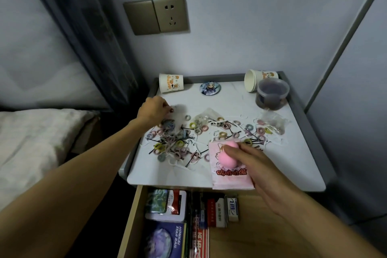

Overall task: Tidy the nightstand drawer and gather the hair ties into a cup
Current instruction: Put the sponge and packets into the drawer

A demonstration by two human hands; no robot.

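Head view, single frame. My left hand [154, 109] is reached out over the white tray-like surface [289, 165] of the nightstand, fingers pinched together just short of the upright printed paper cup [171, 85] at the far left corner; motion blur hides whether they hold anything, so I cannot tell. My right hand [253, 165] lies nearer me than that cup and to its right, fingers loosely curled on a pink egg-shaped sponge [228, 156] that sits on a pink printed packet [230, 178]. The small pastel hair ties [180, 138] lie scattered across the middle of the surface, tangled with black bobby pins [167, 148] and white strings, between the upright cup and a second paper cup lying on its side [254, 82] at the far right. The wooden drawer [247, 236] stands open below. Judgement: gathering is barely begun. To do it well, pick ties free of the pins one cluster at a time, drop them straight down into the upright cup, and avoid knocking it.
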